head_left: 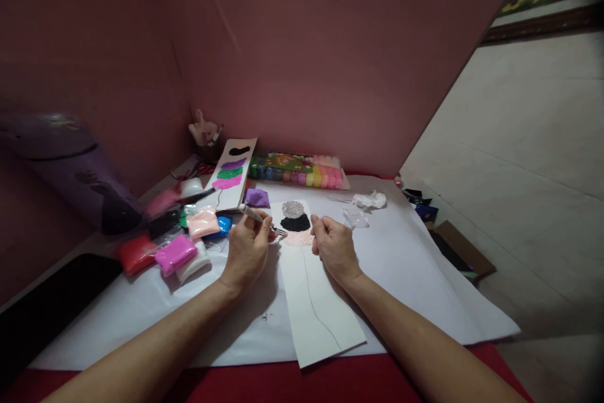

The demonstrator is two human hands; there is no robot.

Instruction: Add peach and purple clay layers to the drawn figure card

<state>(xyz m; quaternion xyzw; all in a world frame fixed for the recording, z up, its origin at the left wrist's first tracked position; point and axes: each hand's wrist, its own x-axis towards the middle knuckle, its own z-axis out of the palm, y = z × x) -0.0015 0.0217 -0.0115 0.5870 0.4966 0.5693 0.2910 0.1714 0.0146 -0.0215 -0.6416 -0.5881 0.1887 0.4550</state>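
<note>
A long white card [317, 302] lies on a white sheet in front of me. At its far end sit patches of clay: grey on top, black below, pale pink [298, 239] lowest. My left hand [248, 249] is closed around a slim white tool [257, 216] whose metal tip reaches the pink patch. My right hand [333, 246] rests on the card's right edge beside the pink patch, fingers curled, pinching at the clay.
Bags of coloured clay [175, 253] lie at left. A second card [232, 173] with black, purple, green and pink patches leans behind them. A tray of clay tubs [302, 171] stands by the wall. Crumpled white plastic [370, 200] lies at right. The table edge drops off at right.
</note>
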